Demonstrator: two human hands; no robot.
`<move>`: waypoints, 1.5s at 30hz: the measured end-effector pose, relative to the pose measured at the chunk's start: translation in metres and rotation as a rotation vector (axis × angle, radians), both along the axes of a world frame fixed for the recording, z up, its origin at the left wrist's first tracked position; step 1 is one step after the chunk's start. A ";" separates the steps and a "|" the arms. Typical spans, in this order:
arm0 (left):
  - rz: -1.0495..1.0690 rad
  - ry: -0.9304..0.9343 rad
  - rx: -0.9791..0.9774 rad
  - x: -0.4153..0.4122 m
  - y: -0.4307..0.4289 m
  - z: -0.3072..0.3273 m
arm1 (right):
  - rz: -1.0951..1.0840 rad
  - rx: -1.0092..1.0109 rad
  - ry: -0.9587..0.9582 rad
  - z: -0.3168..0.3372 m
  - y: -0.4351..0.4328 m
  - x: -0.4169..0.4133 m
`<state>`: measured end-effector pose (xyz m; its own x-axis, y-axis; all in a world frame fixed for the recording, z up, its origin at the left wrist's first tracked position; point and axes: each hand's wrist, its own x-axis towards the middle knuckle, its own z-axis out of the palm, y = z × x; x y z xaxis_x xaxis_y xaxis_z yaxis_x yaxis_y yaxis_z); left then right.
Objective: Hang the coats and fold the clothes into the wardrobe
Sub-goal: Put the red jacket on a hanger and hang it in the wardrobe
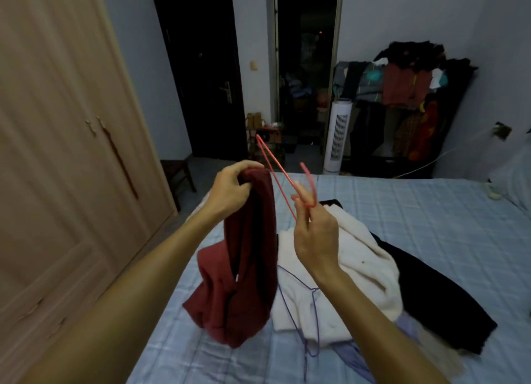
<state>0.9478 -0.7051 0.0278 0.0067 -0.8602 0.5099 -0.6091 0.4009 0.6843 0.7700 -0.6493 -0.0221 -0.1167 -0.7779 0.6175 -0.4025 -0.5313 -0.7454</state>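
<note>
While gripping the red coat [247, 268] in the left hand [232, 188] over the left edge of the bed [402, 205] and pinching the pink hanger [310, 182] in the right hand [313, 237], seemingly barely begun: white coat [353, 266] waiting mid-bed, wardrobe [71, 154] closed

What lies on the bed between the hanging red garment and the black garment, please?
In the head view, a white coat lies between the red garment and the black garment, with a purple hanger resting on it.

Wardrobe [71, 154] stands left of the bed [431, 211]; coats [339, 268] lie on it, rack [408, 96] behind.
</note>
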 end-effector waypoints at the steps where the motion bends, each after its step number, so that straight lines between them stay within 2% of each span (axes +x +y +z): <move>1: -0.017 -0.008 0.018 -0.005 0.009 -0.004 | 0.017 -0.003 0.016 -0.003 0.003 0.000; 6: -0.133 -0.044 0.147 -0.026 0.045 -0.021 | 0.109 0.053 0.095 -0.008 0.010 -0.002; 12: -0.181 0.034 0.224 -0.038 0.057 -0.040 | 0.279 0.180 0.226 -0.007 0.024 -0.007; 16: -0.202 0.053 0.175 -0.042 0.060 -0.044 | 0.145 0.114 0.350 -0.007 0.025 -0.007; 19: -0.187 0.142 0.118 -0.039 0.066 -0.049 | 0.022 0.064 0.398 -0.004 0.029 -0.004; 23: -0.183 0.163 0.056 -0.037 0.077 -0.073 | -0.136 -0.005 0.379 0.003 0.037 0.000; 26: -0.156 0.054 0.210 -0.026 0.075 -0.119 | -0.258 -0.061 0.345 0.012 0.037 -0.005; 29: -0.195 -0.152 0.362 -0.013 0.072 -0.170 | -0.345 -0.120 0.357 0.026 0.041 -0.021; 31: -0.216 -0.075 0.431 -0.011 0.071 -0.195 | -0.373 -0.151 0.367 0.034 0.044 -0.034; 33: -0.251 -0.055 0.421 -0.011 0.062 -0.203 | -0.409 -0.154 0.370 0.039 0.046 -0.046; 37: -0.459 -0.225 0.597 0.007 0.042 -0.194 | -0.528 -0.126 0.394 0.038 0.052 -0.076; 40: -0.408 -0.244 0.545 0.023 0.025 -0.165 | -0.604 -0.091 0.411 0.032 0.060 -0.098; 45: -0.322 0.029 0.428 0.001 0.019 -0.101 | -0.673 0.056 0.441 0.014 0.062 -0.127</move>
